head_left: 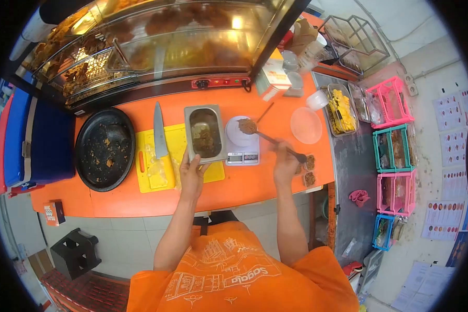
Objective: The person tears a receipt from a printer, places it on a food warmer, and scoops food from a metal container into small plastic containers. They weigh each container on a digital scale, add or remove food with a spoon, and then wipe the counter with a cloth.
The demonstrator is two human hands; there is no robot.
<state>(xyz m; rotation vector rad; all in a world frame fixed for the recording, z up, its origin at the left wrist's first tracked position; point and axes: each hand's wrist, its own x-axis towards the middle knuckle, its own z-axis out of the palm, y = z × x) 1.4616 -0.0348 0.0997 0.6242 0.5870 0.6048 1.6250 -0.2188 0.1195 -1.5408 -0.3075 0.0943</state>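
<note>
My left hand [192, 177] grips the near edge of a deep metal food pan [205, 132], tilted toward me with some brown food at its bottom. My right hand [286, 166] is closed around the dark handle of a spoon [267, 138]. A heap of brown minced food [247, 126] sits on the spoon's head, over the white kitchen scale [242, 158]. Beside my right hand stand small cups of brown food [309, 179]. Under and left of the pan lies a yellow cutting board [179, 134], with a large knife [160, 136] across it.
A round black tray [83, 156] with crumbs is at the left, beside a blue box [44, 135]. A lit glass display case [177, 47] borders the orange table's back. Right are a clear round lid [306, 125], a tray of yellow pieces [341, 112] and coloured baskets [392, 148].
</note>
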